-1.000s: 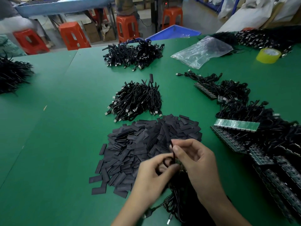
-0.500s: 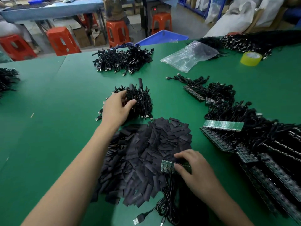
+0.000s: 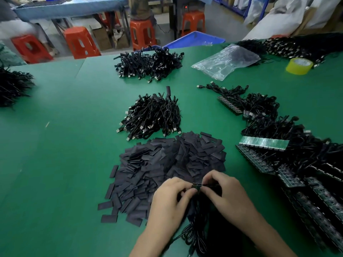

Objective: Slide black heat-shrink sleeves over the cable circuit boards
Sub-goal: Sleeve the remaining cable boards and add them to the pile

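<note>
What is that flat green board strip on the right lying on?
The green board strip lies on tangled black cables and darker board strips. Whatever is beneath that heap is covered.

The person's left hand (image 3: 170, 199) and right hand (image 3: 228, 195) are bare. Both forearms, left (image 3: 154, 238) and right (image 3: 269, 236), are uncovered down to the view's lower edge. Fingernails are too blurred to describe.
</note>
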